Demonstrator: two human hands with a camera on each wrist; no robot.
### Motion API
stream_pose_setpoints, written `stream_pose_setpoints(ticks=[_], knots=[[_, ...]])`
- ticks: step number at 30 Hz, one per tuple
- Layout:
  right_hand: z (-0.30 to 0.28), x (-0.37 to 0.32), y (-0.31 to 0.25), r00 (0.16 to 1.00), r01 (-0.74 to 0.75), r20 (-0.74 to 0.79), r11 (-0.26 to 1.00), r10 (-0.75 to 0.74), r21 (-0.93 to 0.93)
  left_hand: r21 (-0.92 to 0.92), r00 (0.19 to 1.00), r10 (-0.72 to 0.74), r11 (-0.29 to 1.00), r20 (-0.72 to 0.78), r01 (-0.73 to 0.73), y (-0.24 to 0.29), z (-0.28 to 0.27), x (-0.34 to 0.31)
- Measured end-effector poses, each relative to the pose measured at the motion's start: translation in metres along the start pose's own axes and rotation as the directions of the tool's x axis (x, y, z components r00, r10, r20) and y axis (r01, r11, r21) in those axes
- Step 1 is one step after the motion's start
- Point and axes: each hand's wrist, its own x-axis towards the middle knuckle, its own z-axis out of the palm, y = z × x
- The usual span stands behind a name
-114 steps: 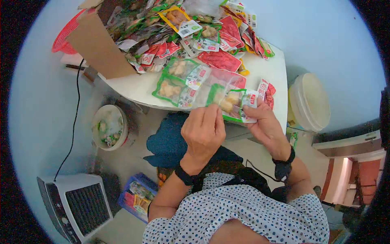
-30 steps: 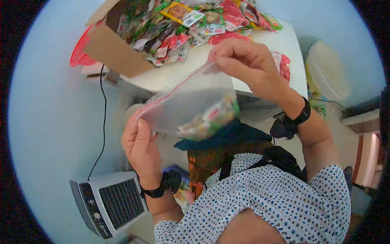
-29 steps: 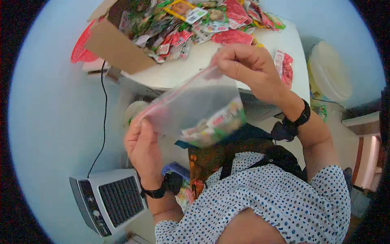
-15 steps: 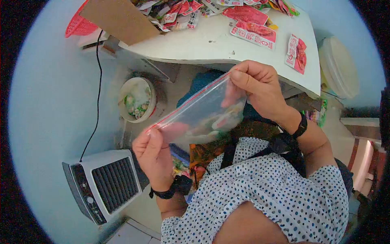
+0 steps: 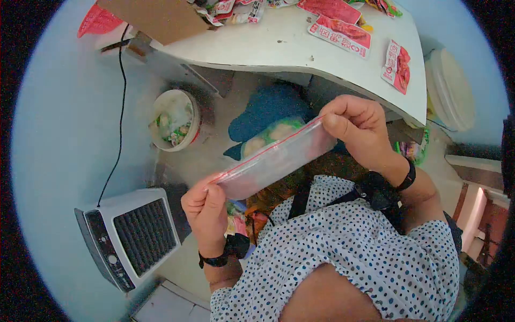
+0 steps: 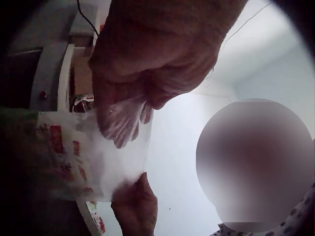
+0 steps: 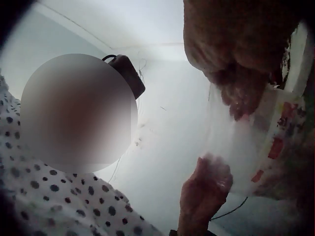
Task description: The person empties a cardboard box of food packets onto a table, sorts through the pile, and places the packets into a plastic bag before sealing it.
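Note:
A clear zip bag (image 5: 268,169) with a red seal line is stretched between my two hands, in front of the table. My left hand (image 5: 206,212) pinches one top corner between thumb and curled fingers. At the other corner my right hand (image 5: 362,131) pinches the red-lined edge. Green-edged food packets (image 5: 271,137) with pale pieces hang in the bag on its far side, past the seal in the head view. White and red packet print shows through the plastic in the left wrist view, where my left hand (image 6: 157,59) is near and dark.
Red-and-white packets (image 5: 340,35) lie on the white table (image 5: 268,51) beside a cardboard box (image 5: 155,19). Below stand a bucket of packets (image 5: 177,121) and a grey air cooler (image 5: 134,236). A lidded tub (image 5: 450,88) stands at the right.
Earlier, the packets lay on the table with both hands at one. Since then the bag has been lifted by its corners, and it has swung so the packets hang beyond the seal.

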Motion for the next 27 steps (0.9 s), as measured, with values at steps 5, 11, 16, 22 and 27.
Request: stream_pose_setpoints(ticks=[5,11,16,22,27], knots=[[0.003,0.008,0.010,0.973,-0.231,-0.025,0.973,0.230,-0.008,0.022,0.981,-0.160,0.986,-0.110,0.163,-0.002,0.018,0.013],[-0.003,0.026,0.055,0.873,-0.487,-0.076,0.868,0.482,-0.090,0.189,0.928,-0.360,0.909,-0.100,0.373,-0.029,0.004,0.035],[-0.001,0.027,0.083,0.879,-0.474,-0.110,0.873,0.463,-0.117,0.145,0.926,-0.366,0.915,-0.093,0.377,-0.051,0.006,0.038],[-0.002,0.027,0.093,0.904,-0.426,-0.097,0.895,0.416,-0.136,0.568,0.979,-0.144,0.798,-0.142,0.200,-0.036,0.011,0.027],[-0.003,0.031,0.102,0.912,-0.409,-0.082,0.902,0.401,-0.139,0.793,0.865,0.386,0.391,0.320,-0.467,0.000,0.018,0.028]])
